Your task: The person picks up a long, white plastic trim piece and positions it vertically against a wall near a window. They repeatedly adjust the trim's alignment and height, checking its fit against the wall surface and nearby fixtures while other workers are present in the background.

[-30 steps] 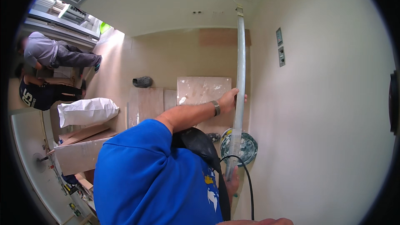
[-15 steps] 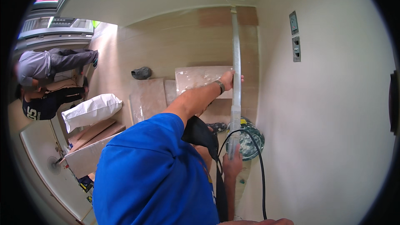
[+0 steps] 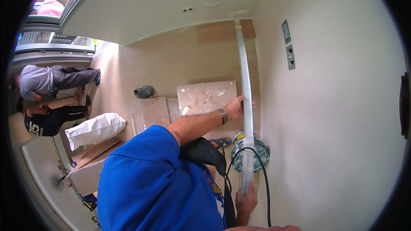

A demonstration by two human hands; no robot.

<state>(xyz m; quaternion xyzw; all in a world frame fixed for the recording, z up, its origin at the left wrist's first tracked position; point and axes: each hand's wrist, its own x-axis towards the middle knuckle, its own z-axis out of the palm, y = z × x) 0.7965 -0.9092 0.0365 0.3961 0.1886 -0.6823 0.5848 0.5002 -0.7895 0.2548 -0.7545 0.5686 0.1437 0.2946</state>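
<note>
Along a pale wall above a tan floor, holds a long, light-grey bar slantwise, clasped partway along in the left grip and at the near end in the right grip. Extends it past a paste-spattered bucket toward the foot of the far wall. Works near a white-stained board and a dark shoe, with a white sack and two co-workers off to the left.

The left arm reaches forward and across to the right, the left hand closed with its fingers curled round. Nearer the body, the right hand is gripping too, its forearm running down toward the lower edge of view.
</note>
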